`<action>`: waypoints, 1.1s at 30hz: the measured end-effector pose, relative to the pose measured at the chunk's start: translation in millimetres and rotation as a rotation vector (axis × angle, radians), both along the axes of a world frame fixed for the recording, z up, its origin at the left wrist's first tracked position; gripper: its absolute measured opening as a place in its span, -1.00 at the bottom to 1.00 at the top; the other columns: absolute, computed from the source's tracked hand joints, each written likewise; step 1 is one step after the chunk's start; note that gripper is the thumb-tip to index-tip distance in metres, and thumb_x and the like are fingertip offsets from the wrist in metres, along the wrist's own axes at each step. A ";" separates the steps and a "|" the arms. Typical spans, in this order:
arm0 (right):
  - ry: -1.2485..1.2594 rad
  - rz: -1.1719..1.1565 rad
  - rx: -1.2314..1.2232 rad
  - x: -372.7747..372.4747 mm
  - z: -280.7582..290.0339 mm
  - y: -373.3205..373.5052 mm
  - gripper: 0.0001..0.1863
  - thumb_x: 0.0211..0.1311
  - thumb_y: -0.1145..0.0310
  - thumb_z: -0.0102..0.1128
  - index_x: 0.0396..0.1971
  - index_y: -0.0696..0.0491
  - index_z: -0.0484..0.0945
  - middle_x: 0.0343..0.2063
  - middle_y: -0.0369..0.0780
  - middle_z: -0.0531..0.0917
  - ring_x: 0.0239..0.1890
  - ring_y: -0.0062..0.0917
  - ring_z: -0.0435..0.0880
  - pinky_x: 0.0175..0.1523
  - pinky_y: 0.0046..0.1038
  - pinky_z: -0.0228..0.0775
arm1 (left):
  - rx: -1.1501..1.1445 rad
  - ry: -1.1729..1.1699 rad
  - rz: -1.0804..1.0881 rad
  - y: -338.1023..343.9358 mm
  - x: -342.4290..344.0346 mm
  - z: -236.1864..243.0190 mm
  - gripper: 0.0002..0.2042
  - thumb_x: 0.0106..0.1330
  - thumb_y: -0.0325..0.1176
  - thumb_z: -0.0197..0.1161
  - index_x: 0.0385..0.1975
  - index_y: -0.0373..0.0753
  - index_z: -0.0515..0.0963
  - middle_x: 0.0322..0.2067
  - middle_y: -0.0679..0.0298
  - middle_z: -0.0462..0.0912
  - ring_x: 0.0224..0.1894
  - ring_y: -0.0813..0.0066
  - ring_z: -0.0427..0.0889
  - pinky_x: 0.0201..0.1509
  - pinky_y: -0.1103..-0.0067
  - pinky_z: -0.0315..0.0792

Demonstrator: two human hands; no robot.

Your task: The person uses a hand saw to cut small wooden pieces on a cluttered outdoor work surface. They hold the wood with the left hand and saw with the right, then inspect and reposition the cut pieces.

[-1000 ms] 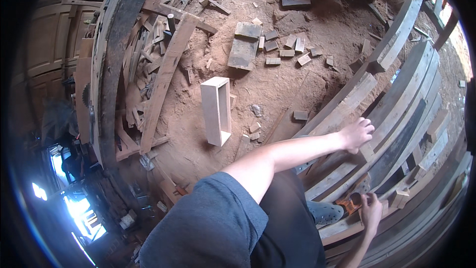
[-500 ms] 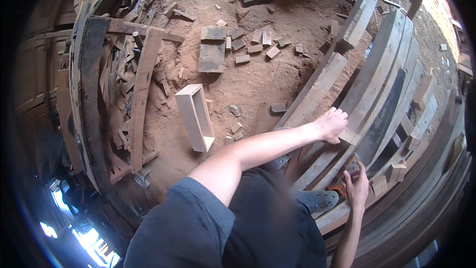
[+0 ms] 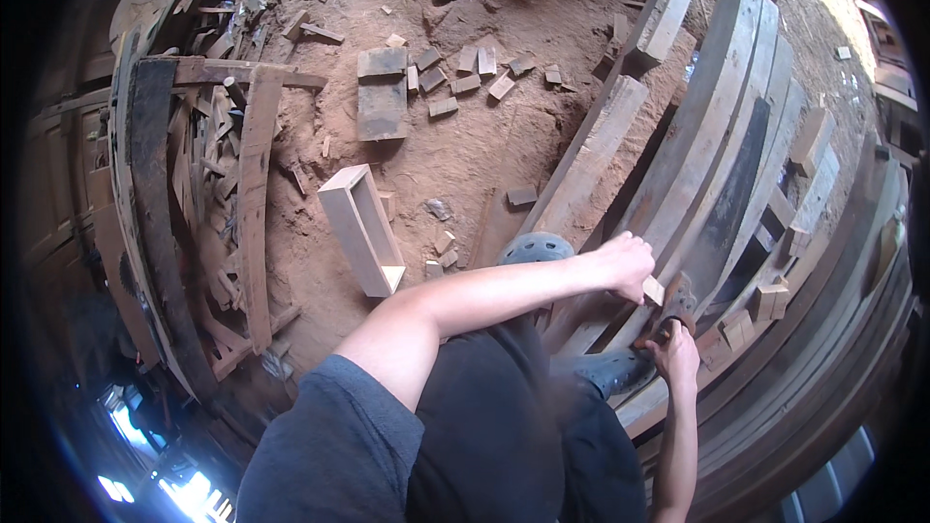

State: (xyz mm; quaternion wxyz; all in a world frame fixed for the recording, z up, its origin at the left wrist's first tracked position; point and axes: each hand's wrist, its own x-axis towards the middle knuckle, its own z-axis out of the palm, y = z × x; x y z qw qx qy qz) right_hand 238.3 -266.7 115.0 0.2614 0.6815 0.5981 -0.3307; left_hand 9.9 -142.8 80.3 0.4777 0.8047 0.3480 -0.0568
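While an open wooden box [image 3: 355, 232] stands on the ground left of the long grey beams [image 3: 699, 116], the left hand [image 3: 625, 266] is over the beams' near part, fingers curled together just beside a small pale block [image 3: 655, 292] — whether they grip it, I cannot tell. Also over the beams, the right hand [image 3: 675, 353] is clamped on a brownish tool [image 3: 680, 296] (its shape is blurred) — and two cut blocks [image 3: 770, 302] sit toward the beams' right side.
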 end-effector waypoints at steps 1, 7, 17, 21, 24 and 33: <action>0.010 0.004 -0.004 -0.5 -2.7 -2.9 -0.34 -0.10 0.21 0.46 0.02 0.11 0.38 -0.13 0.00 0.58 -0.06 -0.11 0.58 -0.01 -0.22 0.45 | -0.059 0.029 -0.035 4.3 -3.4 -0.2 -0.47 -0.07 0.07 0.39 -0.42 -0.39 0.64 -0.27 -0.01 0.63 -0.09 0.10 0.59 -0.01 0.32 0.43; 0.035 -0.052 0.103 5.3 -7.0 -6.2 -0.46 -0.01 0.25 0.38 -0.02 0.07 0.39 -0.16 -0.04 0.56 -0.08 -0.13 0.57 -0.04 -0.22 0.46 | -0.249 -0.051 0.405 57.6 -32.8 -5.6 -0.44 -0.03 0.16 0.39 -0.33 -0.30 0.63 -0.24 0.02 0.60 -0.16 0.16 0.62 -0.10 0.35 0.51; 0.070 -0.019 0.152 5.7 -5.6 -10.1 -0.50 -0.06 0.30 0.40 -0.10 0.09 0.43 -0.24 -0.06 0.55 -0.14 -0.16 0.60 -0.09 -0.22 0.48 | 0.387 -0.194 0.743 94.9 -80.5 -24.9 -0.49 -0.06 -0.05 0.49 -0.21 -0.29 0.59 -0.28 0.19 0.52 -0.18 0.30 0.56 -0.06 0.41 0.47; 0.070 -0.005 0.132 2.8 -6.6 -11.2 -0.54 -0.09 0.31 0.41 -0.15 0.08 0.47 -0.23 -0.08 0.53 -0.13 -0.17 0.58 -0.07 -0.23 0.48 | 0.398 -0.280 0.608 81.9 -75.8 -37.0 -0.50 -0.11 -0.05 0.51 -0.20 -0.22 0.61 -0.31 0.22 0.53 -0.19 0.28 0.57 -0.06 0.41 0.47; 0.062 0.001 0.124 4.0 -7.5 -11.4 -0.53 -0.13 0.32 0.44 -0.15 0.07 0.48 -0.22 -0.09 0.52 -0.11 -0.18 0.56 -0.05 -0.24 0.45 | 0.400 -0.265 0.587 74.4 -70.7 -41.3 -0.51 -0.16 -0.09 0.53 -0.23 -0.21 0.62 -0.34 0.21 0.50 -0.20 0.23 0.54 -0.06 0.37 0.43; 0.073 0.008 0.141 5.4 -13.2 -13.2 -0.52 -0.18 0.35 0.47 -0.19 0.07 0.50 -0.23 -0.12 0.51 -0.11 -0.19 0.55 -0.04 -0.24 0.44 | 0.365 -0.351 0.502 64.8 -73.2 -43.0 -0.48 -0.18 -0.06 0.52 -0.22 -0.24 0.62 -0.35 0.22 0.49 -0.20 0.26 0.50 -0.03 0.36 0.39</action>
